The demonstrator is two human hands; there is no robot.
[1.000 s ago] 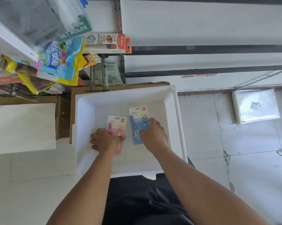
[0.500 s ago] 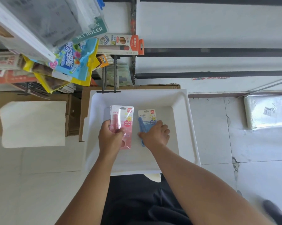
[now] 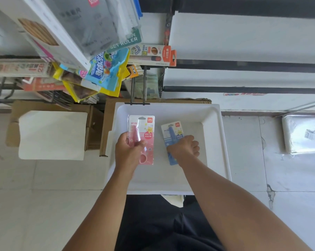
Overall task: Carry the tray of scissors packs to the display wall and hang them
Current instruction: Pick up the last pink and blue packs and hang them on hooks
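Note:
A white tray rests low in front of me, at the foot of the display wall. My left hand grips a pink scissors pack by its lower half and holds it lifted above the tray. My right hand is closed on a blue scissors pack, which lies close to the tray floor. The lower end of each pack is partly hidden by my fingers.
Hanging stationery packs crowd the hooks at upper left. Two bare black hooks stick out just above the tray's far rim. Cardboard boxes with a white sheet stand to the left. A wrapped white bundle lies on the tiled floor at right.
My left hand has raised the pink pack off the tray floor and turned it face up. My right hand has closed more over the blue pack. The view has shifted closer to the wall.

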